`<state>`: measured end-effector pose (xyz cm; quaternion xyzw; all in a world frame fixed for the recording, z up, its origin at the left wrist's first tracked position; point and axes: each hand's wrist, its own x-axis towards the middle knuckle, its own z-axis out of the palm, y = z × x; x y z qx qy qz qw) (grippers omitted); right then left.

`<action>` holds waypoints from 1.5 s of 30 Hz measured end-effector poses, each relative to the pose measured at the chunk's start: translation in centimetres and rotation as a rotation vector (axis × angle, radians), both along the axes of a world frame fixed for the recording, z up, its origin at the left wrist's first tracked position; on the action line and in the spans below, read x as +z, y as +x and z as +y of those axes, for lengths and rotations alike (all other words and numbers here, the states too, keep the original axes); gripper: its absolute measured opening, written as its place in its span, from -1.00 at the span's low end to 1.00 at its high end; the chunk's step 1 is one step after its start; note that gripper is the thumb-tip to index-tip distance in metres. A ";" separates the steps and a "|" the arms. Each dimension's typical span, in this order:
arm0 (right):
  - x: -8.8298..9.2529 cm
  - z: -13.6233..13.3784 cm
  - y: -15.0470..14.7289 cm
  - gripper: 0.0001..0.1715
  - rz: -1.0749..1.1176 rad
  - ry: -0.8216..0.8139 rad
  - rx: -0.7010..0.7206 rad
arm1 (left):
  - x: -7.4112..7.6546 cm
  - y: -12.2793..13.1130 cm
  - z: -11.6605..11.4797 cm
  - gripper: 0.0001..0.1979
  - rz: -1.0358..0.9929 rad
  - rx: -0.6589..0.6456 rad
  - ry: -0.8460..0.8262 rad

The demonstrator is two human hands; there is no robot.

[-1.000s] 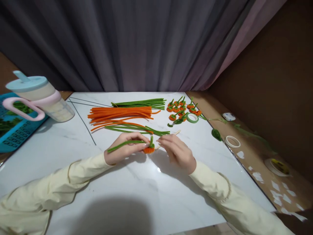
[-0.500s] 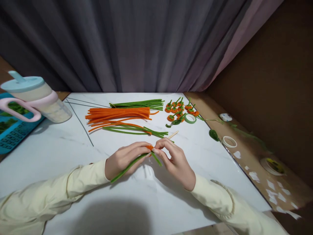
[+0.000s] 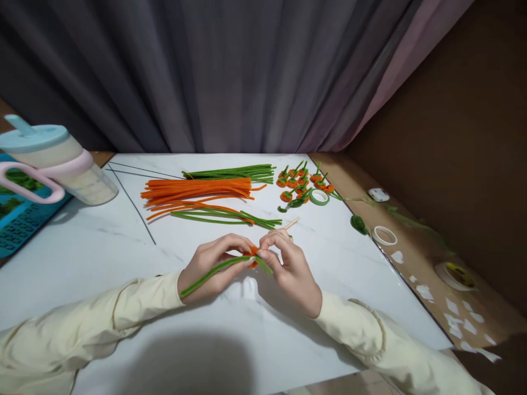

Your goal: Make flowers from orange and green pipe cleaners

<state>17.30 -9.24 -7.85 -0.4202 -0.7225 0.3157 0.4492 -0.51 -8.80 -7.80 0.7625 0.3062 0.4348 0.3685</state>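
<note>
Between the fingertips of both hands is a small orange pipe-cleaner piece, partly hidden by the fingers. A green pipe cleaner crosses it, its long end bending down to the left over my left hand and its short end pointing right. My left hand is closed, thumb and fingers pinching the orange piece. My right hand is closed too, thumb and forefinger pinching where the green strand meets the orange. A thin wooden stick shows just beyond my right knuckles.
Bundles of orange pipe cleaners and green pipe cleaners lie ahead. Small orange pumpkin shapes with green stems and a green tape roll sit to their right. A lidded tumbler stands left; paper scraps lie right.
The long green end has swung slightly up, and more of the orange piece shows. The left fingers have arched a little. The whole view has shifted slightly.
</note>
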 end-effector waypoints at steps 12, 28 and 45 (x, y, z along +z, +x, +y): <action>0.9 0.8 0.9 -0.83 -0.136 0.019 0.051 | 0.5 -0.1 1.2 -0.71 -0.136 -0.116 -0.467; 0.5 1.5 1.2 -0.88 -0.296 0.086 0.233 | -1.6 -0.7 3.7 -0.64 -0.129 -0.591 -1.146; -0.7 2.4 1.3 -0.42 0.389 -0.930 0.325 | -2.2 0.3 2.9 -0.68 -0.358 -0.007 -0.818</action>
